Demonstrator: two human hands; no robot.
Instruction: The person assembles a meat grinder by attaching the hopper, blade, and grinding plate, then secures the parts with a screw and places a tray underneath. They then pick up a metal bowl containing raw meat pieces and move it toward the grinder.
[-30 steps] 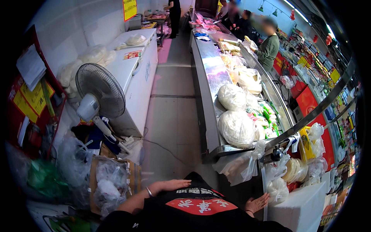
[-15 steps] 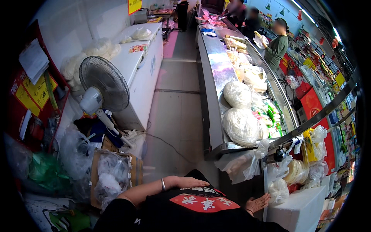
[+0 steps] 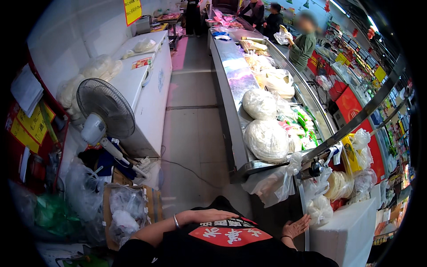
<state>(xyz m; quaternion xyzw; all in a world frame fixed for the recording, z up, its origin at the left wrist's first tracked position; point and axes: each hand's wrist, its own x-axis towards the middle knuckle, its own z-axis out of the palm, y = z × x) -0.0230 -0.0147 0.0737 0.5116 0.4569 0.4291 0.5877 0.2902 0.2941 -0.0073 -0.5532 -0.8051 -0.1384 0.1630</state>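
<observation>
My left hand (image 3: 212, 216) lies flat across the front of my black shirt (image 3: 182, 242), fingers stretched out and nothing in them. A silver bracelet (image 3: 176, 221) circles that wrist. Lower right, my right hand (image 3: 295, 228) is spread against the dark side of the counter end, its fingertips close to a knotted clear bag (image 3: 319, 211) of pale food. Whether they touch the bag I cannot tell. Above that hand hangs a roll of clear plastic bags (image 3: 271, 184) at the counter's corner. Two big bagged white bundles (image 3: 267, 140) sit on the lit display counter (image 3: 240, 82).
A standing fan (image 3: 106, 109) and a white chest freezer (image 3: 151, 98) line the left wall. Below them is a cardboard box (image 3: 153, 204) of plastic bags. A cable (image 3: 187, 167) crosses the aisle floor. A white foam box (image 3: 342, 231) stands lower right. A person in green (image 3: 303, 49) stands beyond the counter.
The whole view has shifted, so the counter, freezer and fan now appear farther left and slightly higher. Both my hands keep their places and poses.
</observation>
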